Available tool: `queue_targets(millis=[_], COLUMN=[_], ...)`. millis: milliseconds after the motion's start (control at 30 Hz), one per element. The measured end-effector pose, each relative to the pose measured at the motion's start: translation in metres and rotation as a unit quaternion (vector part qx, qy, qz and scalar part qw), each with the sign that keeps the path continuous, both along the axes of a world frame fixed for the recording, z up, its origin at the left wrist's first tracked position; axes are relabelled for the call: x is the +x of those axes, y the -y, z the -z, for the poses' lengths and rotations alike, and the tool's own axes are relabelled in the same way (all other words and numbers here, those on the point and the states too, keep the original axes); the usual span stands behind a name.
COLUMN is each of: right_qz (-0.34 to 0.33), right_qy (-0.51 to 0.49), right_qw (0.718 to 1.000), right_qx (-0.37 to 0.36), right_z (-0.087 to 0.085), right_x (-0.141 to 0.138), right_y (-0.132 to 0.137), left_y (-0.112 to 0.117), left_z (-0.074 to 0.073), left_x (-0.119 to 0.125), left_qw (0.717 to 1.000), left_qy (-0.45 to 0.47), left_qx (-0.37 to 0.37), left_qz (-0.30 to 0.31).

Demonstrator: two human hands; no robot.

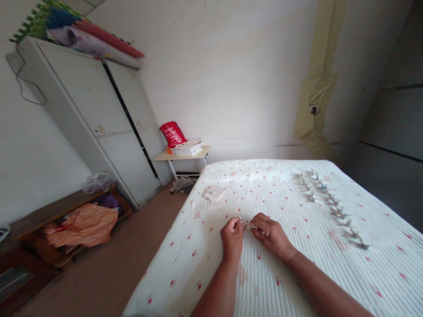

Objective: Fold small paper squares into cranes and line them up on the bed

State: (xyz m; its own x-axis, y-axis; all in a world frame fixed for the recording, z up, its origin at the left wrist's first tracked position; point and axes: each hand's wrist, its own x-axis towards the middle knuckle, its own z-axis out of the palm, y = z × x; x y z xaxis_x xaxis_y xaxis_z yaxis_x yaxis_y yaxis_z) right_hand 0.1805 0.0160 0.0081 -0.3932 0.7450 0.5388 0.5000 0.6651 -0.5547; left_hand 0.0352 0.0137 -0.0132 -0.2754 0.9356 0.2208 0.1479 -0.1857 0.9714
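Above the middle of the bed, my left hand (232, 237) pinches a small folded piece of paper (246, 226) between thumb and fingers. From the other side, my right hand (271, 232) has its fingertips closed on the same piece. Most of the paper is hidden by my fingers, and its exact shape is too small to make out. Beyond my left hand lie several flat paper sheets (214, 193) with print on them. Over to the right, small folded paper figures (340, 215), blurred and bird-like, stand in uneven rows.
A quilted white bedcover (264, 281) with red dots spreads under my hands. Against the back wall stands a small table (161, 155) bearing a red bag (172, 134) and a white box (189, 150). A grey cabinet (86, 105) and a low wooden bench (42, 207) are at left.
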Motion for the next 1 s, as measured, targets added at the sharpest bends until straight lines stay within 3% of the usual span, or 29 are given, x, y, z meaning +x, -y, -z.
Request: queue_targets(millis=[333, 633, 1000], right_qz=[0.088, 0.105, 0.147], right_qy=[0.131, 0.187, 0.115], right_qw=[0.979, 0.961, 0.966], right_qx=[0.131, 0.174, 0.178], right_z=[-0.004, -0.011, -0.005], right_x=[-0.002, -0.008, -0.005], right_y=[0.003, 0.008, 0.003], left_y=[-0.002, 0.003, 0.007], left_z=[0.000, -0.009, -0.016], left_x=[0.000, 0.000, 0.003], left_qw=[0.994, 0.989, 0.976], left_qy=[0.103, 0.136, 0.193], left_qx=[-0.035, -0.054, -0.076], left_qz=[-0.012, -0.005, 0.067])
